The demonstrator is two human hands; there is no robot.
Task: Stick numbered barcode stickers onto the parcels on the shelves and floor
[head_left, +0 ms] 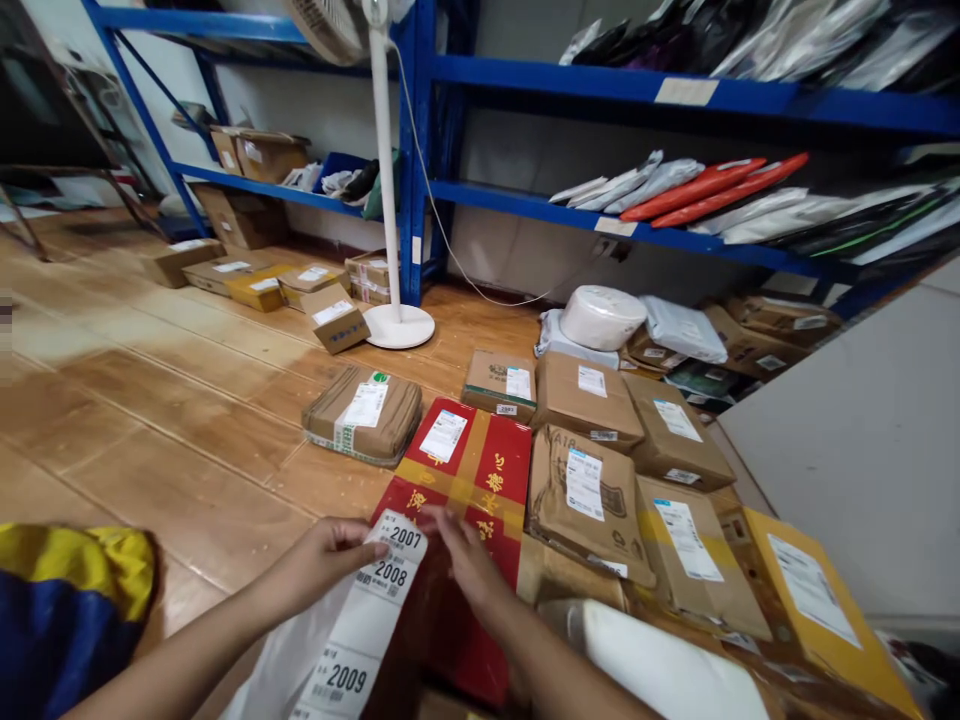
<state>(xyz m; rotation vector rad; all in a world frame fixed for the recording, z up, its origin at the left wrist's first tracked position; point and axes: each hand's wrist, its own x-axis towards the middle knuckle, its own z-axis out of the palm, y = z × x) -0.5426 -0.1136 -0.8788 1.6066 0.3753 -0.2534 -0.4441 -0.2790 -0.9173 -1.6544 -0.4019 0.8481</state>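
Observation:
My left hand (341,555) is closed on a strip of white number labels (364,620), thumb on top near its upper end. The strip hangs down toward me, printed 2007, 2008 and 2009, with backing paper trailing at its left. Just beyond its upper right corner is my right hand (466,560), fingers stretched out and apart; whether a fingertip touches the label edge I cannot make out. Under both hands lies a red box (487,480) with yellow tape, gold characters and a white shipping label. A brown parcel (364,415) lies left of the red box.
Several brown cartons (589,490) crowd the floor on the right, beside a yellow parcel (817,610) and a white package (667,660). A white fan stand (401,328) is ahead, before blue shelving (510,205). Yellow and blue fabric (82,600) is at left.

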